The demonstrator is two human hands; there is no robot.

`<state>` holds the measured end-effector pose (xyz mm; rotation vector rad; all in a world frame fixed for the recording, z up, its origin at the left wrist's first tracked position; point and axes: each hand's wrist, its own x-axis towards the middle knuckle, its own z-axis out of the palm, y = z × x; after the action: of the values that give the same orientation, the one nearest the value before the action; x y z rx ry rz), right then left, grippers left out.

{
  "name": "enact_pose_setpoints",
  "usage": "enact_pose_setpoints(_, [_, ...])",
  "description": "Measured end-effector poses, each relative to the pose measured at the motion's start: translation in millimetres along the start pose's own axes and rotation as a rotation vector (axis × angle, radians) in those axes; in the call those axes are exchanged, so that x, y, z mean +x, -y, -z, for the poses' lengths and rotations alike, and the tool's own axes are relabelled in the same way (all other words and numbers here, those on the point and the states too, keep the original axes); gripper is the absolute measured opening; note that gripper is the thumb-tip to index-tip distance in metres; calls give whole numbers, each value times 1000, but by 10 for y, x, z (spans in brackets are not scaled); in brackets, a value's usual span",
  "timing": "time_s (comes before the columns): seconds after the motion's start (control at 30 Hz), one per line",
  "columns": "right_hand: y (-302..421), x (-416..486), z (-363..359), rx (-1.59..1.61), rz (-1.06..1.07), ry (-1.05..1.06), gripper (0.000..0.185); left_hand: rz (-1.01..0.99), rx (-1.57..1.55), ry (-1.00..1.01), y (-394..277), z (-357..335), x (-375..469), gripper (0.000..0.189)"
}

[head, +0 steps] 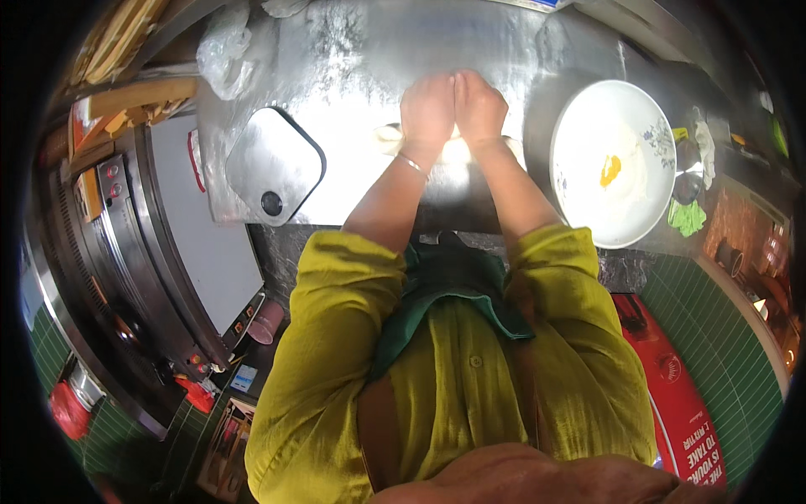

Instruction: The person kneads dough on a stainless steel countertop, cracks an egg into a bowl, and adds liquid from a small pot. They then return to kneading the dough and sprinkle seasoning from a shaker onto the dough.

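Note:
A pale strip of what looks like dough point(388, 138) lies on the metal worktop, partly hidden under both hands. My left hand point(427, 108), with a bracelet at the wrist, presses down on it. Touching it at the thumbs, my right hand point(480, 107) rests on the same strip. The fingers of both hands are mostly hidden, folded forward or down. To the right stands a large white bowl with a floral pattern point(570, 211), holding a white substance and a yellow-orange, yolk-like patch point(610, 171).
On the left of the worktop point(352, 82) lies a flat silver device with a round black knob point(275, 170). A clear plastic bag point(225, 50) lies behind it. Beyond the bowl are a green crumpled cloth or bag point(687, 217) and small items. An oven-like appliance point(126, 233) stands at left.

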<state>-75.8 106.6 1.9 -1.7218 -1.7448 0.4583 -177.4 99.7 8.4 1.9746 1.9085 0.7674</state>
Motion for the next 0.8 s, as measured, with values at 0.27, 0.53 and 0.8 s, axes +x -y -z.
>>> enact_pose_setpoints(0.27, [232, -734, 620, 820, -495, 20, 46, -126, 146, 115, -592, 151, -746, 18])
enact_pose_setpoints(0.53, [-96, -937, 485, 304, 48, 20, 49, -214, 68, 155, -468, -4, -745, 24])
enact_pose_setpoints(0.8, [-241, -241, 258, 401, 2, -147, 44, -222, -129, -31, -336, -309, -65, 18])
